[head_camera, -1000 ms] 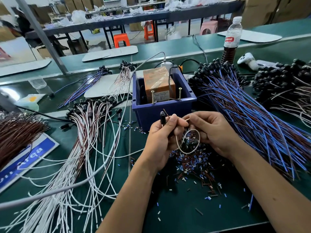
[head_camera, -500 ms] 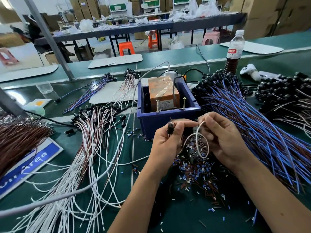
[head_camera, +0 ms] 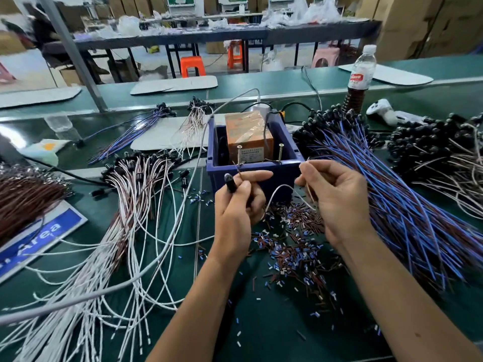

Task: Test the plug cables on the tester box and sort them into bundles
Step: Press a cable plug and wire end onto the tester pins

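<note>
The left hand (head_camera: 236, 205) has its grip closed around a black plug (head_camera: 230, 182), which stands upright out of the fist, and one bare wire end of the same plug cable (head_camera: 281, 194) pokes up between thumb and forefinger toward the left screw (head_camera: 239, 154) on the tester box (head_camera: 254, 165). The right hand (head_camera: 337, 197) pinches the other thin wire end between thumb and fingertip, just right of the right screw (head_camera: 280, 152); whether either wire touches its screw cannot be told. The white lead sags in a loop between the two hands, just near of the blue box wall.

Under the hands lies a heap of cut insulation scraps (head_camera: 295, 246) on the green counter (head_camera: 261, 322). A bundle of white and brown cables (head_camera: 125, 212) fans out at left, a blue and brown bundle (head_camera: 392, 199) crowds close on the right, touching the right wrist. The barest stretch of counter is near, between the forearms
</note>
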